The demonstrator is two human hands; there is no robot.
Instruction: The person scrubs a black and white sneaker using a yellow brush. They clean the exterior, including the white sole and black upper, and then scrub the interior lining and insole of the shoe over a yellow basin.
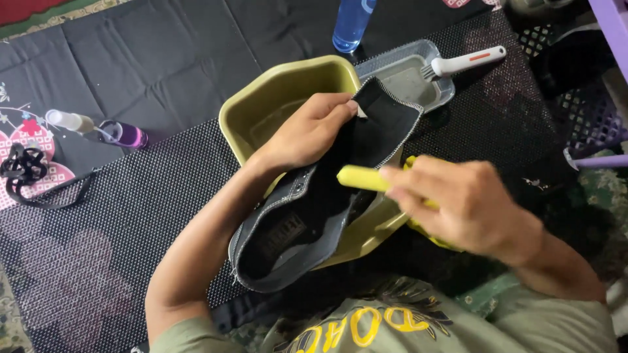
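Grey shoe held over an olive basin, with a yellow brush at its opening.

The left hand (307,134) has its fingers closed on the pulled-out tongue of the grey shoe (307,229), which lies tilted across the olive basin (275,91) on the black mesh mat (131,216). The right hand (464,206) is wrapped around a yellow brush handle (360,178); its bristle end seems hidden. A white-handled brush (464,62) rests on the grey tray (418,62) behind.

The person wears a short-sleeved olive-green T-shirt (418,323) with yellow printed lettering across the chest. Both forearms are bare. No rings, watch or gloves show.
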